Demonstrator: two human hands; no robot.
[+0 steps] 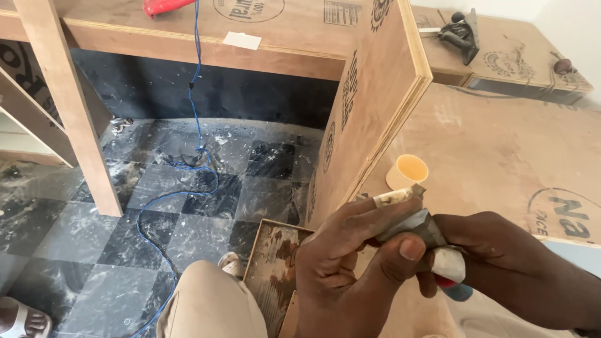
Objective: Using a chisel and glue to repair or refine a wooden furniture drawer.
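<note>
both hands point(375, 250) clamped round a crumpled glue tube point(410, 225) | squeeze too hard, could squirt | cup point(407, 170) near plywood surface point(494, 150) edge, elbow might tip it

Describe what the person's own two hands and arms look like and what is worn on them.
Both the left hand and the right hand are bare: no gloves, rings or watch show. Pale dust smears the fingers and knuckles. The right forearm is bare, with no sleeve in view. The left thumbnail is short.

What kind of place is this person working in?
Probably a room where plywood furniture is being built: bare plywood panels stand unfinished, a hand plane lies on a board, and dust covers the dark tiled floor.
</note>
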